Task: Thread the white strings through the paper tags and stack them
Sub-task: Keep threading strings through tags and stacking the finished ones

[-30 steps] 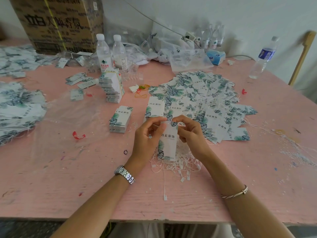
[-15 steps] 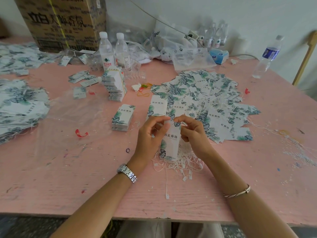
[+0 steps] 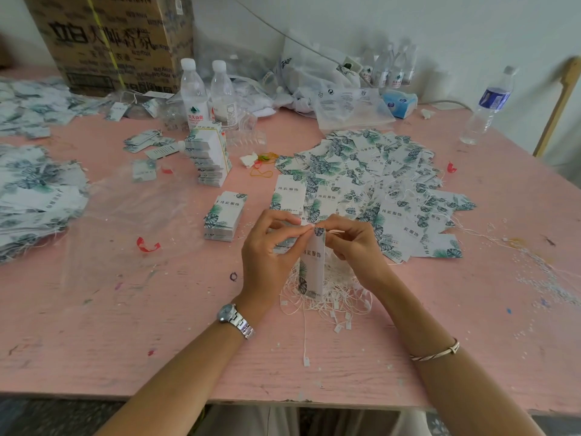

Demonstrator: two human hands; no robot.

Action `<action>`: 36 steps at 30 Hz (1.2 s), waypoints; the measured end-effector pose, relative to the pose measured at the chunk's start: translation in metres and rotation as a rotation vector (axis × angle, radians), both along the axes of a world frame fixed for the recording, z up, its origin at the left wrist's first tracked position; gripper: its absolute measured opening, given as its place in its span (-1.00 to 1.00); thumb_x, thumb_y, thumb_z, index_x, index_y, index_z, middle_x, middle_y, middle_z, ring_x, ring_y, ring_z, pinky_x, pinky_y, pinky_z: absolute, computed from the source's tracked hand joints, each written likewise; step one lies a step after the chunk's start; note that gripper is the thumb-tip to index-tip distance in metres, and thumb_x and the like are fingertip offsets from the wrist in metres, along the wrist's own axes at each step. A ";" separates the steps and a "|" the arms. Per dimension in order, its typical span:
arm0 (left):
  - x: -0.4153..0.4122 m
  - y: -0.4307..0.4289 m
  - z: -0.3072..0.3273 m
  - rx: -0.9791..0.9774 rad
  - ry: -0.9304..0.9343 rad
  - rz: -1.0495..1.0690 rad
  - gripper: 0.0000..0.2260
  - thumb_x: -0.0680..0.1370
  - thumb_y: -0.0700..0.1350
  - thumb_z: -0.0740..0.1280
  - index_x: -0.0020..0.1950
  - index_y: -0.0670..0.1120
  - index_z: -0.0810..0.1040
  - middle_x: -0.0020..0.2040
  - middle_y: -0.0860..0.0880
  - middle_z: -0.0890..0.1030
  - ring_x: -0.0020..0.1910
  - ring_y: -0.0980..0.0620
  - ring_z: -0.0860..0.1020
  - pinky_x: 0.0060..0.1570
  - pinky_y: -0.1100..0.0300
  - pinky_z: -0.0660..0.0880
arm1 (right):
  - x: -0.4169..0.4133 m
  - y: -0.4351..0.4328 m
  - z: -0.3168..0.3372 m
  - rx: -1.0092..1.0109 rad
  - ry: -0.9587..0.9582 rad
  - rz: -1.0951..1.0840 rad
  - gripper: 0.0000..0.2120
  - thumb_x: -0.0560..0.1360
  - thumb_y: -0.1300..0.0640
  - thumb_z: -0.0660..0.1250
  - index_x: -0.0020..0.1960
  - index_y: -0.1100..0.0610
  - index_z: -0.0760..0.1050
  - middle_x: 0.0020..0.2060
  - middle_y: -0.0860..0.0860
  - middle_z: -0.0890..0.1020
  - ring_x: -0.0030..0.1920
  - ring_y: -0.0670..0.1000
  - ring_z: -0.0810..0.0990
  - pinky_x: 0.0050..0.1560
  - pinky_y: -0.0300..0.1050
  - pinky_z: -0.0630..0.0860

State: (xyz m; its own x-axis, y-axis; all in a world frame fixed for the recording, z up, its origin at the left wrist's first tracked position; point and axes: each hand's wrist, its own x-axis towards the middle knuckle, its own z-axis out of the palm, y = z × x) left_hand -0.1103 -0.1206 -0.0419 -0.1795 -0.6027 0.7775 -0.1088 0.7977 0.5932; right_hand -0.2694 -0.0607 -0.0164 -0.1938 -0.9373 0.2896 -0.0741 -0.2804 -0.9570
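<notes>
At centre frame, you held a paper tag (image 3: pixel 314 265) upright!
Left hand (image 3: pixel 270 250) and right hand (image 3: pixel 353 247) pinched its top.

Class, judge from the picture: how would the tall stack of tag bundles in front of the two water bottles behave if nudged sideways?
It probably tips easily: the tall stack of tag bundles stands narrow, with staggered layers. It would likely break into bundles, not loose tags, since the layers look grouped. Paper, so probably light.
</notes>
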 end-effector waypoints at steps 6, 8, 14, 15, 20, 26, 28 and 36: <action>-0.001 0.000 -0.001 0.040 -0.014 0.027 -0.87 0.52 -0.13 0.47 -0.05 -0.20 0.71 -0.02 -0.03 0.57 -0.04 0.09 0.59 -0.07 0.06 0.61 | 0.000 0.000 -0.002 0.031 0.034 -0.012 -0.78 0.61 0.14 0.26 0.10 0.22 0.63 -0.39 -0.17 0.51 -0.50 -0.12 0.22 -0.48 -0.29 0.18; 0.000 0.000 -0.001 0.065 -0.009 0.026 -0.86 0.52 -0.12 0.46 -0.05 -0.19 0.71 -0.01 -0.02 0.55 -0.03 0.12 0.57 -0.08 0.05 0.60 | -0.002 -0.001 -0.003 0.045 0.029 -0.022 -0.67 0.66 0.00 0.16 0.19 0.14 0.61 -0.42 -0.13 0.36 -0.47 -0.08 0.16 -0.46 -0.26 0.15; 0.000 0.001 -0.002 0.052 -0.026 0.019 -0.84 0.54 -0.07 0.44 -0.04 -0.17 0.70 -0.01 -0.04 0.56 -0.06 0.08 0.57 -0.10 0.03 0.60 | -0.003 -0.001 -0.002 0.036 0.036 0.010 -0.69 0.55 0.13 0.36 0.29 0.11 0.55 -0.23 -0.07 0.42 -0.38 -0.05 0.39 -0.37 -0.22 0.35; 0.000 0.001 -0.001 0.051 -0.026 0.019 -0.85 0.54 -0.08 0.44 -0.04 -0.17 0.70 -0.01 -0.05 0.57 -0.06 0.06 0.57 -0.10 0.02 0.60 | -0.003 -0.001 -0.002 0.033 0.029 0.003 -0.72 0.54 0.16 0.37 0.25 0.12 0.58 -0.24 -0.09 0.44 -0.36 -0.05 0.45 -0.32 -0.23 0.43; 0.000 0.003 0.000 0.060 -0.024 -0.005 -0.84 0.55 -0.09 0.43 -0.02 -0.18 0.70 0.00 -0.08 0.56 -0.05 0.04 0.58 -0.09 0.07 0.60 | -0.001 -0.002 0.001 -0.005 0.104 -0.033 -0.88 0.49 0.16 0.42 -0.02 0.00 0.69 -0.10 0.20 0.51 -0.19 0.10 0.47 -0.16 -0.12 0.42; 0.000 0.003 0.001 0.030 -0.038 0.007 -0.83 0.54 -0.10 0.44 -0.01 -0.21 0.70 0.00 -0.11 0.57 -0.07 -0.03 0.59 -0.10 -0.02 0.60 | -0.001 -0.003 0.000 0.018 0.113 -0.044 -0.93 0.45 0.07 0.48 -0.08 -0.05 0.71 -0.09 0.37 0.40 -0.17 0.21 0.36 -0.10 0.06 0.34; 0.001 0.003 0.002 -0.011 -0.044 0.057 -0.82 0.56 -0.07 0.42 -0.02 -0.19 0.70 -0.01 -0.10 0.58 -0.10 0.00 0.59 -0.11 -0.06 0.58 | -0.002 -0.004 -0.002 0.022 0.110 -0.051 -0.94 0.44 0.05 0.49 -0.09 -0.02 0.71 -0.12 0.39 0.40 -0.16 0.29 0.38 -0.09 0.09 0.31; 0.034 -0.035 0.006 -0.140 -0.167 0.672 -0.89 0.58 -0.07 0.40 0.00 -0.08 0.67 0.02 -0.06 0.62 -0.08 -0.07 0.56 -0.11 0.08 0.33 | -0.005 -0.003 -0.003 0.066 -0.012 -0.054 -0.97 0.41 0.10 0.48 -0.21 0.00 0.69 -0.10 0.10 0.50 -0.18 0.12 0.50 -0.17 0.07 0.45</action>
